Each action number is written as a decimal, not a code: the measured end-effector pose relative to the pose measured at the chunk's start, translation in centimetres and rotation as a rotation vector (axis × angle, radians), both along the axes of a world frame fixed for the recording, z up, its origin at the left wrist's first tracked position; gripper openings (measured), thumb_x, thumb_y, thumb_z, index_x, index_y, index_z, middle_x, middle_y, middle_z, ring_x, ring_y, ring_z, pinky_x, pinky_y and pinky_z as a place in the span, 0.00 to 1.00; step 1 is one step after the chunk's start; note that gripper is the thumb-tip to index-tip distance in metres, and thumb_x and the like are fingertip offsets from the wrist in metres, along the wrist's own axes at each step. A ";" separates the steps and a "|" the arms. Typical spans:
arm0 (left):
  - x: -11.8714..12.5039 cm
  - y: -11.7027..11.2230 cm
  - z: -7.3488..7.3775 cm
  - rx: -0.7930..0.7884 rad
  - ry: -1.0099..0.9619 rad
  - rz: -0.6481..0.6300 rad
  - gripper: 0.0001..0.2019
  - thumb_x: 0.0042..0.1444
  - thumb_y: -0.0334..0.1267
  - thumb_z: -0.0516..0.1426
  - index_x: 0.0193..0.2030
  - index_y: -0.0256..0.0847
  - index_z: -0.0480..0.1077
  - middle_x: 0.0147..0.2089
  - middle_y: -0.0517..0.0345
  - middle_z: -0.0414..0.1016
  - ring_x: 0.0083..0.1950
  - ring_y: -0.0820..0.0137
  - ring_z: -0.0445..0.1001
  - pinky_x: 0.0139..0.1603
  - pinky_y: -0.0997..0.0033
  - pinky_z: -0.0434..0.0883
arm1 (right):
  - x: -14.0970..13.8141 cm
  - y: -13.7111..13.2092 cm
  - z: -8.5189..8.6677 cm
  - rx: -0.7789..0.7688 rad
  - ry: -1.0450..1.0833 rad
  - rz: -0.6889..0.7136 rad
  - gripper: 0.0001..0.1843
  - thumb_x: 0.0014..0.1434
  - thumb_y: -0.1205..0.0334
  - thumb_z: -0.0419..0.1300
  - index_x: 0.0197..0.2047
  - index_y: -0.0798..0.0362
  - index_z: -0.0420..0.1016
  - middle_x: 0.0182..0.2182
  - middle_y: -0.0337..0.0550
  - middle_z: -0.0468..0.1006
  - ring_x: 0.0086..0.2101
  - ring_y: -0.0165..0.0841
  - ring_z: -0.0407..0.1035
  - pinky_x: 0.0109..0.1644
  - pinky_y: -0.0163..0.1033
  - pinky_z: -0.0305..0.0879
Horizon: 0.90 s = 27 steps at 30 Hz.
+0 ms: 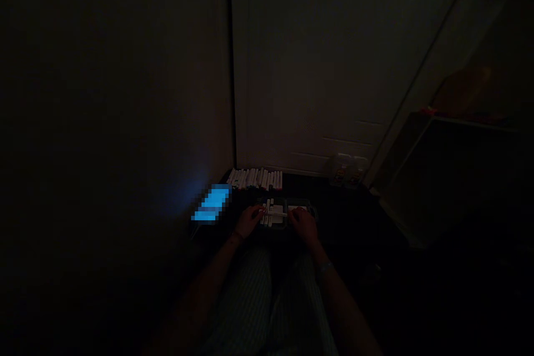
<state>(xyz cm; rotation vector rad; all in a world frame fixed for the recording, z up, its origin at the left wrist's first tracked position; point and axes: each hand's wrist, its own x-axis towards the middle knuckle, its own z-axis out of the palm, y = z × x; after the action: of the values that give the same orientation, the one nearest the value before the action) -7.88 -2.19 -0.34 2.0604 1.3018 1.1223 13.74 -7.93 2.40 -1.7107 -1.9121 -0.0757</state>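
Observation:
The room is very dark. My left hand (pixel 249 221) and my right hand (pixel 303 223) reach forward over a dark tray (pixel 314 212) holding several white stick-like pens. Between the two hands lies one white pen (pixel 276 212), held crosswise, the left fingers pinching one end and the right fingers closed at the other end. A row of several more white pens (pixel 255 178) lies on the floor just beyond the tray, near the door. My legs in striped trousers fill the lower middle.
A glowing blue screen (pixel 211 204) lies on the floor left of my left hand. A white door (pixel 317 67) stands ahead, a wall to the left. A dark box-like piece of furniture (pixel 450 172) stands at the right. A small pale packet (pixel 348 171) sits by the door's foot.

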 end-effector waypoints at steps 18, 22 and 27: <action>0.1 -0.3 0.6 -0.004 -0.013 -0.010 0.18 0.51 0.48 0.48 0.40 0.40 0.70 0.36 0.56 0.72 0.37 0.70 0.68 0.39 0.72 0.63 | 0.1 0.2 -0.3 -0.008 0.000 -0.011 0.20 0.61 0.51 0.42 0.33 0.51 0.71 0.33 0.41 0.71 0.35 0.28 0.65 0.37 0.30 0.54; 0.1 -0.2 0.4 -0.012 -0.001 -0.009 0.18 0.51 0.49 0.48 0.40 0.40 0.70 0.36 0.56 0.72 0.36 0.70 0.67 0.39 0.72 0.63 | 0.1 0.1 -0.2 -0.006 0.007 -0.008 0.20 0.61 0.51 0.42 0.33 0.51 0.71 0.33 0.41 0.71 0.35 0.27 0.65 0.37 0.30 0.54; 0.1 -0.2 0.3 -0.016 -0.016 0.005 0.18 0.51 0.49 0.48 0.41 0.40 0.70 0.37 0.56 0.71 0.37 0.70 0.67 0.39 0.71 0.63 | 0.0 0.0 -0.1 0.007 0.005 0.005 0.21 0.61 0.51 0.41 0.32 0.51 0.70 0.34 0.41 0.71 0.35 0.27 0.65 0.37 0.30 0.54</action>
<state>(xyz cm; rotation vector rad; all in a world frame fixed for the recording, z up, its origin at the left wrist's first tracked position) -7.81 -2.40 -0.05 2.0335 1.3057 1.1243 13.75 -7.95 2.31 -1.6996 -1.9103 -0.0762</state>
